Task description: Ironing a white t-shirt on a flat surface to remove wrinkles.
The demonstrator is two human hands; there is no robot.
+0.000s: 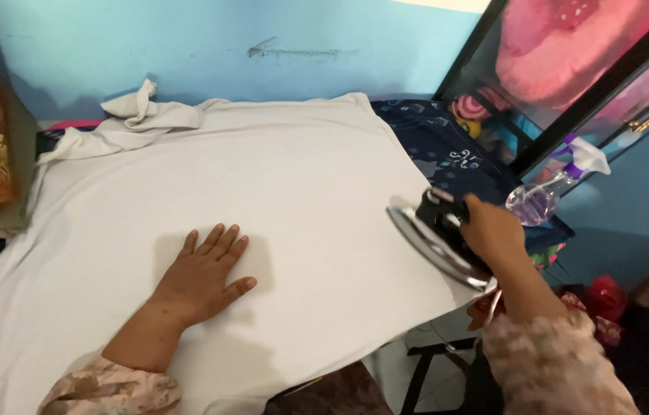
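Right hand hides the iron handle — soleplate tilted, visible.

Both hands bare: left hand, right hand. Long sleeves worn on both arms, pale pink-beige fabric, mottled floral pattern, cuffs gathered at wrists.

cloth: white | iron: black, silver sole | spray bottle: seemingly purple | wall: blue

Ironing board, dark blue patterned cover, was exposed only at right of centre. White garment lay spread flat over most of it, bunched at the upper left. Spray bottle lay on the board's right end.
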